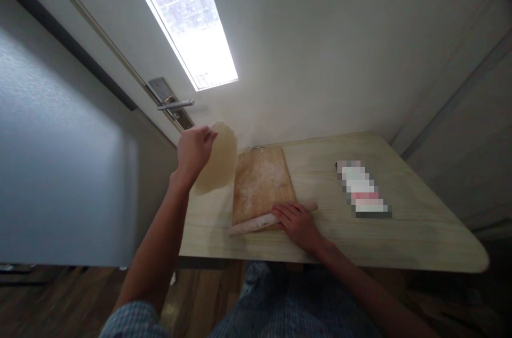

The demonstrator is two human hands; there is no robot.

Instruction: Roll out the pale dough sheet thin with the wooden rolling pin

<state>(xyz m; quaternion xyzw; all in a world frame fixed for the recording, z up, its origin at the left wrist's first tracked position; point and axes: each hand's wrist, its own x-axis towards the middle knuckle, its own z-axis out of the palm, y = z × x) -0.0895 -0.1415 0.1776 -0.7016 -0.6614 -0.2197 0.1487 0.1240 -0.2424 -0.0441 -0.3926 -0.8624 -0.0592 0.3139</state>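
Pinched in my left hand (195, 150) by its upper edge, a thin, pale sheet of dough (220, 159) hangs down in the air left of the cutting board. The wooden cutting board (262, 180) lies on the table and is dusted with flour. A floured rolling pin (252, 225) rests across the near end of the board, with both ends reaching past it. On the pin, right of its middle, lies my right hand (298, 225), its fingers laid over the wood.
The pale wooden table (416, 231) stands against a white wall or door. A blurred-out, phone-like object (364, 188) lies on its right part. Behind my left hand are a metal door handle (176, 105) and a bright glass pane (184, 18). A grey-blue panel (64, 167) stands at the left.
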